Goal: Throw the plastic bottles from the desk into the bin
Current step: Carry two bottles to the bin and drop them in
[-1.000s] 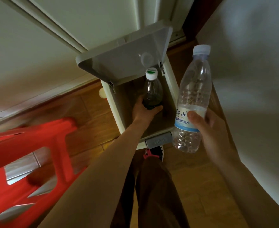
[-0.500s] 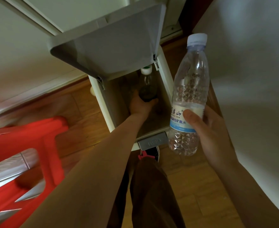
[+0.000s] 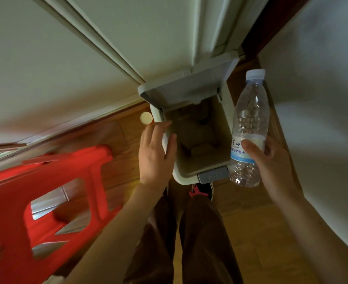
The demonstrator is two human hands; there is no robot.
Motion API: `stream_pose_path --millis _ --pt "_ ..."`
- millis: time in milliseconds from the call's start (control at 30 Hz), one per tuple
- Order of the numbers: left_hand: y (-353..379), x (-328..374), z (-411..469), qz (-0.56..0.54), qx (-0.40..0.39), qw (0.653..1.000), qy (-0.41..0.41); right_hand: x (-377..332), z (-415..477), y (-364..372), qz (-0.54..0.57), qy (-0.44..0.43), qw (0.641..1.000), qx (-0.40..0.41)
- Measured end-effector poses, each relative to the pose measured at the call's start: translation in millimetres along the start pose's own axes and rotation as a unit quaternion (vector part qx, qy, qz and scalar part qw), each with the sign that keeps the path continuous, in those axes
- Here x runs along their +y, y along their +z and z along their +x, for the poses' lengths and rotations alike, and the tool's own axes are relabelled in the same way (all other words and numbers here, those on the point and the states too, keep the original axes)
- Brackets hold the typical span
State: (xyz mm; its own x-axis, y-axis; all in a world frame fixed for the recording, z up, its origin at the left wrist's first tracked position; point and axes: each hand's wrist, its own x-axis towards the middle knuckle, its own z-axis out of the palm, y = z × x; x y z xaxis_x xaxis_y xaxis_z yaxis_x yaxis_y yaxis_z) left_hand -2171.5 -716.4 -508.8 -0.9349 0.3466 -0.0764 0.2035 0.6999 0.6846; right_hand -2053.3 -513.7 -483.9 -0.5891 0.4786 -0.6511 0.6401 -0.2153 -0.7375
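Left grip (image 3: 155, 152) now empty, dark bottle gone.

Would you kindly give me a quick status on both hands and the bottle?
Left hand open, empty, at the bin rim. Right hand gripping clear bottle upright beside the bin. Lid up, opening unobstructed.

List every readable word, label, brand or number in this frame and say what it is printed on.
"PUSH": raised letters on the grey latch at the near edge of the bin.
Label on the clear bottle in the right hand: large Chinese brand characters, partly hidden by the thumb, unreadable; below them a line ending "矿泉水".
Nothing else carries text.
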Motion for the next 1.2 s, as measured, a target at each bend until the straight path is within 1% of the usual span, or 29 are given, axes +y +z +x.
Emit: stream_pose_path --millis 33,67,133,167,200,333,433,500,600,667,733,800,867,1000,1067,1200 --pt "-1 -4 -1 -0.019 0.019 0.998 -0.060 -1 0 1 -0.004 0.000 1.000 0.006" --pt "2 -6 0 -0.046 0.021 0.990 -0.132 -2 -1 3 -0.007 -0.002 1.000 0.012" --pt "17 -8 1 -0.105 -0.016 0.960 -0.259 -3 -1 4 -0.021 -0.015 0.999 0.021" --pt "26 -10 2 -0.129 -0.028 0.946 -0.298 -4 -1 6 -0.028 -0.024 0.999 0.023" --pt "34 -12 2 -0.142 -0.024 0.939 -0.313 -4 -2 7 -0.029 -0.028 0.999 0.027" --pt "49 -14 1 -0.134 0.017 0.945 -0.297 -5 -10 9 -0.024 -0.042 0.997 0.061" --pt "50 -18 0 -0.148 0.004 0.943 -0.298 -12 -28 12 -0.008 -0.070 0.995 0.069" --pt "48 -21 -1 -0.157 -0.014 0.943 -0.294 -21 -42 13 0.022 -0.087 0.995 0.046" --pt "42 -22 -1 -0.179 -0.042 0.940 -0.287 -34 -48 22 0.065 -0.101 0.993 -0.017" --pt "38 -22 1 -0.190 -0.060 0.938 -0.285 -41 -38 33 0.017 -0.120 0.992 -0.038" --pt "36 -23 1 -0.197 -0.068 0.937 -0.281 -41 -19 45 -0.056 -0.137 0.988 -0.050" --pt "37 -25 2 -0.202 -0.067 0.938 -0.274 -32 3 58 -0.149 -0.143 0.976 -0.071" --pt "39 -27 1 -0.205 -0.065 0.939 -0.268 -14 25 69 -0.213 -0.143 0.961 -0.100" --pt "42 -29 -1 -0.217 -0.051 0.941 -0.255 18 59 81 -0.270 -0.091 0.948 -0.143" --pt "43 -31 -2 -0.218 -0.049 0.943 -0.246 29 75 85 -0.298 -0.070 0.940 -0.148" --pt "44 -33 -2 -0.228 -0.052 0.941 -0.246 42 101 94 -0.384 -0.061 0.907 -0.159"
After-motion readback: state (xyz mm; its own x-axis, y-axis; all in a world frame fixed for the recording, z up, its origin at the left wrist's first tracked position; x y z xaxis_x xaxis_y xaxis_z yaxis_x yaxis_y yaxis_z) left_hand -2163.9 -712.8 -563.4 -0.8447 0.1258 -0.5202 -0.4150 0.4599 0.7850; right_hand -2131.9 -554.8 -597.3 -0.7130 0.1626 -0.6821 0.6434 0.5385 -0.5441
